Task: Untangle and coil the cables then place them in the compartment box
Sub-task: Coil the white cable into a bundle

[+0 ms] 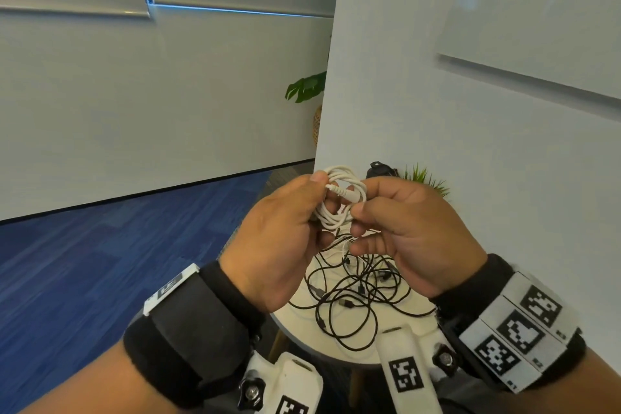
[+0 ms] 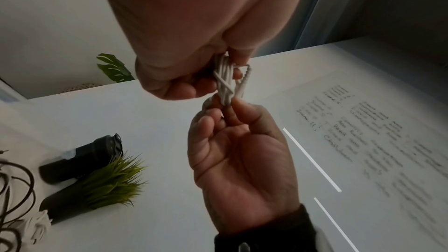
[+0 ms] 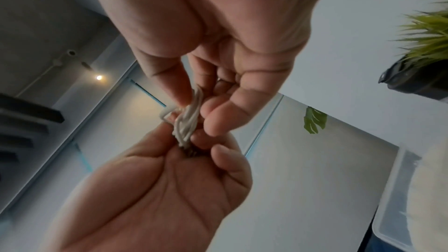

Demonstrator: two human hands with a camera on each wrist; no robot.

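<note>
- Head view: I had both hands up in front of me, above the round worktop (image 1: 416, 351). My left hand (image 1: 282, 239) gripped one side of the white cable (image 1: 342, 198), wound into a small bundle of loops, and my right hand (image 1: 413, 232) pinched the other side, with the plug end lying across the loops. So I judged the step in hand to be finishing the coil of that one cable, tucking or wrapping its loose end.
- Below, the black cables (image 1: 356, 292) lay in a loose tangle on the worktop, untouched, so most of the task looked still ahead. A small green plant (image 1: 426, 180) stood at the far edge.
- Left wrist view: my left hand (image 2: 184, 49) had fingers curled round the top of the white cable (image 2: 227, 81); the right hand (image 2: 242, 160) held it from beneath between thumb and fingertips. The strands crossed one another rather than lying flat.
- Right wrist view: same hold from the other side, right hand (image 3: 218, 45) above, left hand (image 3: 155, 189) below, white cable (image 3: 189, 120) squeezed between them. A clear plastic box (image 3: 387, 208) showed at the right edge; whether it had compartments I could not tell.
- Next move, as I judged it: secure the end so the loops hold, keep one hand firm, then carry the bundle to the box.
</note>
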